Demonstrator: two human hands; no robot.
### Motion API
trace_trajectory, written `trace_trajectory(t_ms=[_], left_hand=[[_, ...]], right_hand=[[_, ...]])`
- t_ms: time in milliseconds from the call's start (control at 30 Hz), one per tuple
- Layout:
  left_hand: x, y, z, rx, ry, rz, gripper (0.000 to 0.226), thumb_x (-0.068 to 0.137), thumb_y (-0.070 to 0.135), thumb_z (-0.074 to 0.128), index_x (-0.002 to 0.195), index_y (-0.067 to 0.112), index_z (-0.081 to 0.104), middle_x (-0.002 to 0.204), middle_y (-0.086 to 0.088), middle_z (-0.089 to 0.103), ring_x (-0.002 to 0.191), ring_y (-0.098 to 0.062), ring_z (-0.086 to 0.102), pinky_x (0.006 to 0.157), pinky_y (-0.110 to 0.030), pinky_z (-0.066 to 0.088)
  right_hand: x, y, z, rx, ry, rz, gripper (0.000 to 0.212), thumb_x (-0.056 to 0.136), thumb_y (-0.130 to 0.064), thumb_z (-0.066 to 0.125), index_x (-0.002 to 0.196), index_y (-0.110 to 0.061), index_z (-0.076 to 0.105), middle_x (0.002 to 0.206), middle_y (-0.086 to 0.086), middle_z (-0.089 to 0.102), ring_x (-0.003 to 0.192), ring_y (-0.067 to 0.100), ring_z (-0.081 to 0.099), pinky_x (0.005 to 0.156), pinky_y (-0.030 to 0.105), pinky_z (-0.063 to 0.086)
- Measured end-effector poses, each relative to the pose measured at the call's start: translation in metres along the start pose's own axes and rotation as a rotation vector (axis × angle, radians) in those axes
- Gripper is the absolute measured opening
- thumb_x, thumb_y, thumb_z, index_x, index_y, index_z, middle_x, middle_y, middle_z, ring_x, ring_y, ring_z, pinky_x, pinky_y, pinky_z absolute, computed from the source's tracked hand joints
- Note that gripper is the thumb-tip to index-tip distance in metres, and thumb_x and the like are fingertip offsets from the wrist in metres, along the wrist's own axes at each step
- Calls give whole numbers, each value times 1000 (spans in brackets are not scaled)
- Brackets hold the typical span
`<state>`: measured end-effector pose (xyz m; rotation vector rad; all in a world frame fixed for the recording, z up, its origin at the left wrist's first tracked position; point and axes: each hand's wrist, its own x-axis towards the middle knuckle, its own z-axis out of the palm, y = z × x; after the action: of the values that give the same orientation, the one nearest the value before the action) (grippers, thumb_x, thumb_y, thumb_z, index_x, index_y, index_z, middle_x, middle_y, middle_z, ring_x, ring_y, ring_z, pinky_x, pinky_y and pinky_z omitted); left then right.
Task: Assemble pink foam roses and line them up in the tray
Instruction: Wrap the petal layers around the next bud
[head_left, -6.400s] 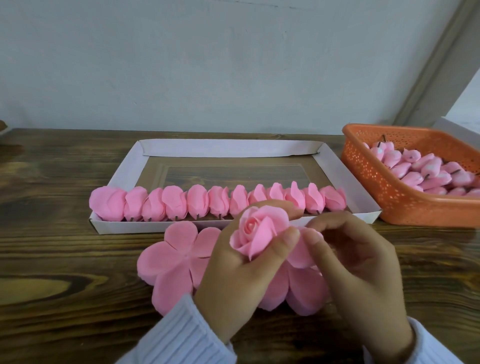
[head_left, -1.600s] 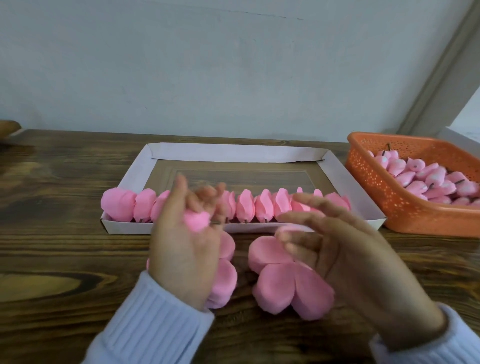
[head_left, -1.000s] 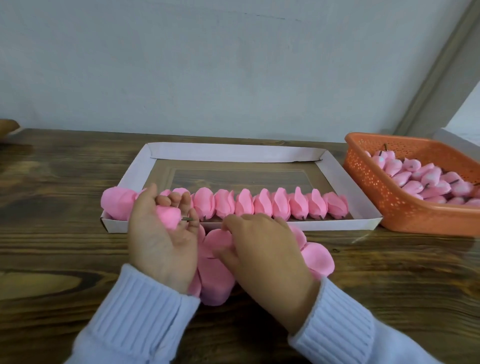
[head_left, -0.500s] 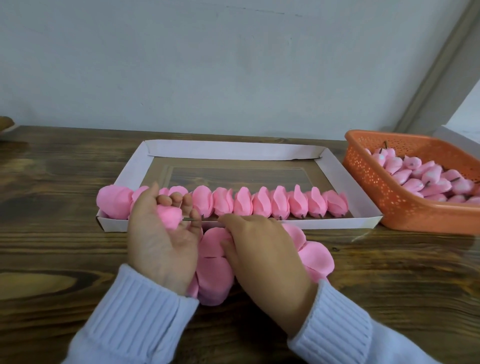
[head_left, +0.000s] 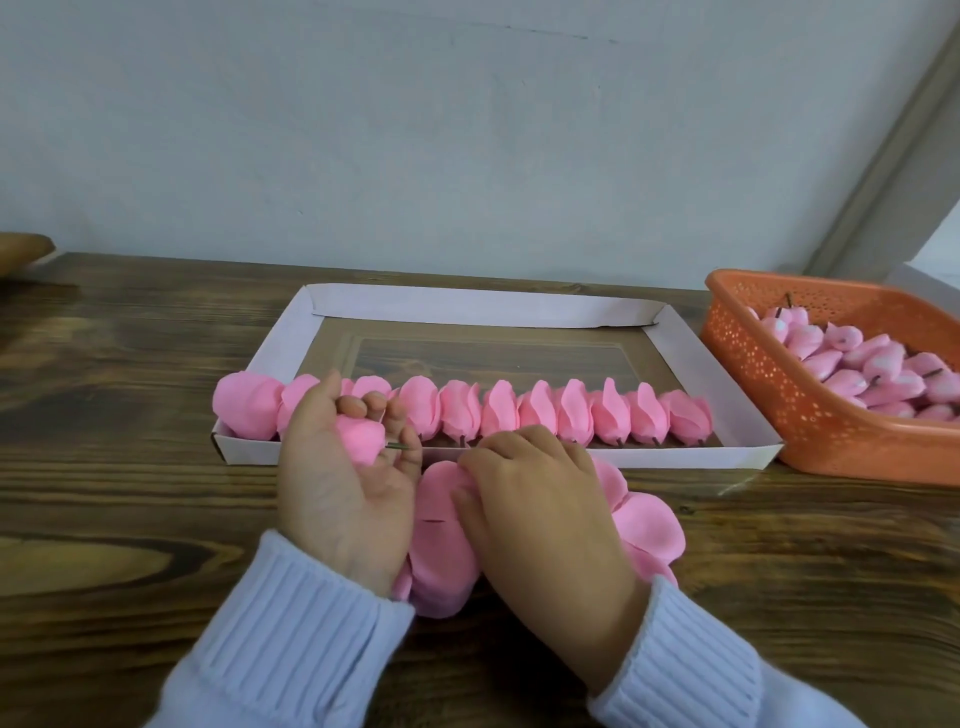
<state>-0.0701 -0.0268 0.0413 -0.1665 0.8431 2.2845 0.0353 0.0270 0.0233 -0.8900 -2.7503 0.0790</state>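
Bud: small, pink, cupped in the left hand, just in front of the tray's near wall. Its thin wire stem sticks out to the right, toward the other hand. Left grip clamped on the bud, palm up, fingers curled over it, thumb side to the left.

Petal sheets: flat pink lobed pieces lying on the surface, partly under both hands. Right hand is knuckles-up on them, fingers curled down, thumb and forefinger pinching an upper lobe. Right grip closed on the sheet.

Step, as I read it: a fresh rose is being started, bud ready and petal layer being picked up. The next move calls for lifting one sheet clear of the stack and lining its centre up with the stem tip, so the wire can pass through. The foam looks soft, so a light pinch should do.

Row of roses: finished, packed side by side along the tray's front edge. The rest of the tray is bare.

Basket: orange, at right, beside the tray, holding spare buds.

Pale ribbed sleeves on both wrists.
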Motion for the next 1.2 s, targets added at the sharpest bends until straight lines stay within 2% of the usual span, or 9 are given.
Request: trace_trajectory(t_ms=[367, 467, 567, 667, 833, 900, 967, 1100, 1200], left_hand=[[1, -2, -1, 14, -20, 3, 40, 96, 27, 50, 58, 18, 40, 55, 6, 49, 54, -9, 52, 63, -23, 40], [2, -1, -1, 4, -22, 2, 39, 95, 26, 50, 58, 18, 40, 56, 6, 49, 52, -10, 51, 63, -23, 40], [4, -2, -2, -7, -35, -15, 39, 95, 26, 50, 58, 18, 40, 57, 6, 48, 53, -10, 50, 61, -22, 41], [4, -2, -2, -65, -81, -22, 42, 95, 27, 51, 55, 18, 41, 56, 6, 48, 51, -10, 52, 63, -23, 43], [-2, -1, 0, -169, -188, 2, 50, 93, 31, 56, 46, 17, 46, 57, 4, 49, 57, -12, 57, 65, -26, 51], [-5, -1, 2, -183, -205, -17, 48, 89, 31, 59, 44, 17, 47, 56, 4, 50, 55, -12, 59, 67, -28, 51], [-6, -2, 3, -172, -232, -31, 40, 78, 32, 64, 45, 16, 46, 56, 4, 50, 54, -12, 59, 72, -29, 49], [-9, -4, 3, -51, -323, 12, 35, 72, 33, 62, 45, 17, 47, 57, 2, 52, 57, -12, 57, 71, -28, 51], [-14, -10, 3, 46, -410, 51, 32, 73, 26, 58, 44, 16, 49, 59, 0, 52, 60, -13, 57, 71, -29, 49]], right_hand=[[0, 0, -4, 93, 71, -25, 20, 96, -25, 41, 108, -22, 57, 110, -4, 58, 109, 21, 44, 91, 35, 30], [0, -1, -4, 183, 150, -79, 17, 96, -20, 44, 98, -15, 60, 98, 2, 60, 95, 23, 47, 84, 35, 35], [-1, -3, -7, 474, 206, -70, 7, 94, -13, 52, 87, -12, 55, 80, 1, 58, 76, 19, 49, 70, 36, 40], [-1, -3, -4, 673, 212, 0, 16, 96, -15, 50, 82, -20, 44, 63, -9, 49, 58, 10, 47, 58, 34, 41], [4, 3, -8, 959, 246, 274, 18, 99, -14, 45, 82, -18, 44, 47, -12, 45, 42, 3, 41, 42, 13, 32], [8, 7, -11, 1173, 199, 476, 16, 99, -21, 45, 84, -17, 49, 59, -10, 51, 52, 0, 47, 52, 16, 46], [11, 11, -15, 1459, 143, 632, 18, 100, -23, 44, 89, -15, 55, 81, 7, 62, 71, 17, 60, 67, 37, 55], [11, 21, -31, 2032, 22, 699, 31, 103, -17, 39, 96, 2, 62, 79, 17, 71, 64, 25, 69, 59, 38, 58], [5, 28, -34, 2152, -135, 730, 39, 100, -18, 41, 82, 5, 68, 77, 19, 70, 64, 28, 70, 57, 38, 60]])
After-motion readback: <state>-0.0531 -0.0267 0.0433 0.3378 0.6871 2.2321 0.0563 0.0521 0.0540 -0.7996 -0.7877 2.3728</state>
